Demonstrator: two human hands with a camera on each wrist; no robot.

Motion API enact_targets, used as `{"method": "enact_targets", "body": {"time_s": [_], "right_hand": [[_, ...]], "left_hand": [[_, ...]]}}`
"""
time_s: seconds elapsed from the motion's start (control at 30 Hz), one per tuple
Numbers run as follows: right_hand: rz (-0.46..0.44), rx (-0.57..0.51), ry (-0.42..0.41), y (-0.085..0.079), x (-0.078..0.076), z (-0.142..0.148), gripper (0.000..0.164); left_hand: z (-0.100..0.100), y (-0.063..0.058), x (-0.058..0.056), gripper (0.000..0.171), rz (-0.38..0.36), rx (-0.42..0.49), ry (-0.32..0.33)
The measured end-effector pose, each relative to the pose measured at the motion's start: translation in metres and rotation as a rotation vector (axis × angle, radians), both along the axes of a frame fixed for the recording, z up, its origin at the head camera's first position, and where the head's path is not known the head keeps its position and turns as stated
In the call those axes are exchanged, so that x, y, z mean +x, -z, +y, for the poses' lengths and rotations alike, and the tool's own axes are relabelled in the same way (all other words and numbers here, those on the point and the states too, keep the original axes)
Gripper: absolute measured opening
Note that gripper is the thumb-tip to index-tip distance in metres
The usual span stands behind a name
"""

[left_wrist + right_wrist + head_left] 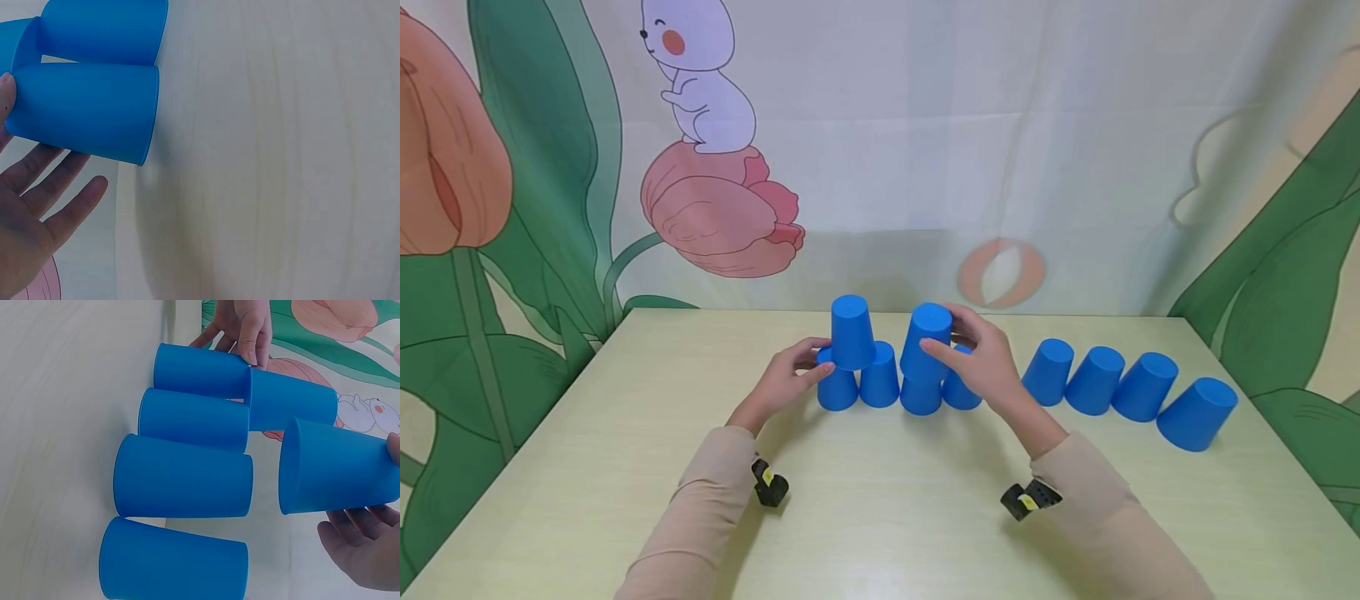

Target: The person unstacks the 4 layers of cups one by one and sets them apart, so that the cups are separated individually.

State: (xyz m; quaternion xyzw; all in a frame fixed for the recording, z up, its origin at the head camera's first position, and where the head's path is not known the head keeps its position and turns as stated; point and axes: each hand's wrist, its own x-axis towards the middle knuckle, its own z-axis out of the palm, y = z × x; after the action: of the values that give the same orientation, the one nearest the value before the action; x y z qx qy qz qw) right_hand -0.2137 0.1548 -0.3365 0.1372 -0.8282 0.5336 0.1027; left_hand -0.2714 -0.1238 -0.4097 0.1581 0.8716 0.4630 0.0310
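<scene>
Right hand around blue cup

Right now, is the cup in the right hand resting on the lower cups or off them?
Off: the right wrist view shows a gap between the held cup and the lower cups.

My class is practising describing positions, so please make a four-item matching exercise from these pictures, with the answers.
1. Left hand
2. Right hand
3. Upper-left cup
4. Row of four cups

A. Holding a cup in the air
B. On the right side of the table
C. At the leftmost lower cup
D. Resting across two lower cups

Pairs: 1-C, 2-A, 3-D, 4-B
</scene>
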Motion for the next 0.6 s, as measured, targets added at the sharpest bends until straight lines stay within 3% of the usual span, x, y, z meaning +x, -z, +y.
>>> {"method": "enact_targets", "body": {"time_s": [0.3,0.6], "right_hand": [[0.01,-0.023,-0.015,0.0,0.011,0.011,0.053],[-0.019,-0.001,0.033,0.002,0.022,0.021,0.054]], "left_hand": [[0.001,-0.001,0.001,0.049,-0.004,0.003,-0.004],[0.002,-0.001,0.001,0.047,0.004,0.007,0.003]]}}
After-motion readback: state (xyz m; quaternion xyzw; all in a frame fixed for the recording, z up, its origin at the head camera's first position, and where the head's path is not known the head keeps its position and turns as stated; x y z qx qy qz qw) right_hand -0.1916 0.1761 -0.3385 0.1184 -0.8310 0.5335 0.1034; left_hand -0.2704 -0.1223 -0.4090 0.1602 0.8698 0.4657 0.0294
